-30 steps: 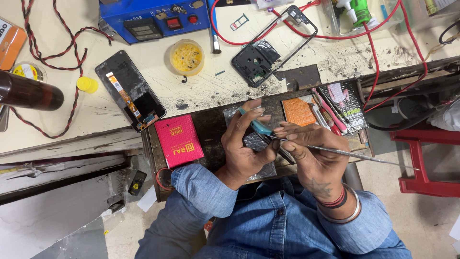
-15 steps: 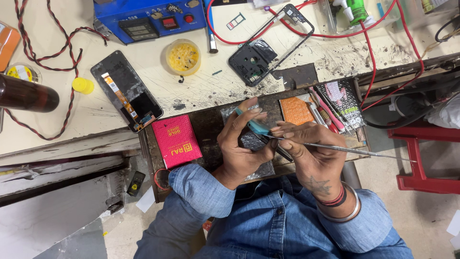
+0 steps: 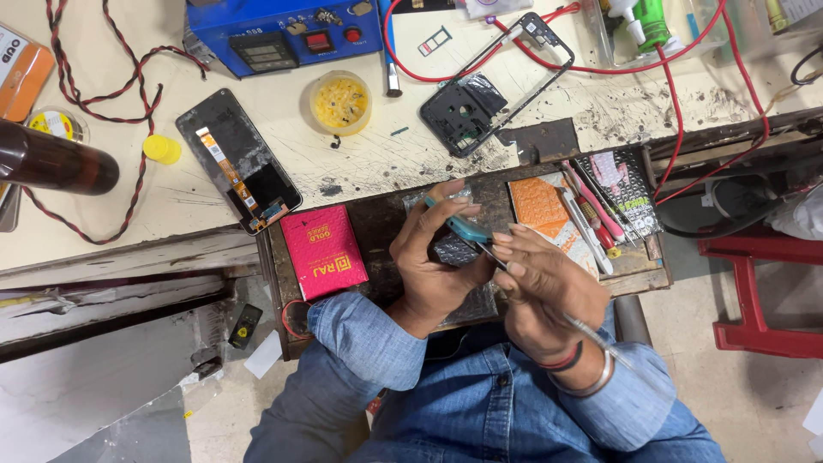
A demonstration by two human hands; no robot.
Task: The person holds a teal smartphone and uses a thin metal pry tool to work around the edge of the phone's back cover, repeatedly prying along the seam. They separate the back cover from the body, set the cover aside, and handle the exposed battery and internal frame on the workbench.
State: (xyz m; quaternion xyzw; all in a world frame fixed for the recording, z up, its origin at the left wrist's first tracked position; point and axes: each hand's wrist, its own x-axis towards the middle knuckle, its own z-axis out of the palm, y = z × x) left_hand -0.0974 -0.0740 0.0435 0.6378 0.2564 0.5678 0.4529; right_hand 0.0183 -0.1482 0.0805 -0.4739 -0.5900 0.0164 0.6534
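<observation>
My left hand (image 3: 433,253) grips a small dark part with a teal piece (image 3: 467,229) over an open wooden drawer (image 3: 381,225). My right hand (image 3: 540,287) holds a thin metal tool (image 3: 591,336) whose tip meets that part; its long shaft runs back over my right wrist. Both hands touch around the part, which the fingers mostly hide. Silver bubble wrap (image 3: 467,300) lies under the hands. A pink box (image 3: 324,252) sits in the drawer, left of my left hand.
On the bench lie a dismantled phone screen (image 3: 238,161), a black phone frame (image 3: 480,94), a yellow paste tin (image 3: 341,101), a blue power supply (image 3: 283,30), red wires (image 3: 677,111) and a brown bottle (image 3: 56,161). An orange pad (image 3: 538,206) and tools (image 3: 591,214) fill the drawer's right. A red stool (image 3: 754,291) stands at right.
The hands stay together on the small part; the fingers have shifted slightly. The view has drifted a little, nothing else moved.
</observation>
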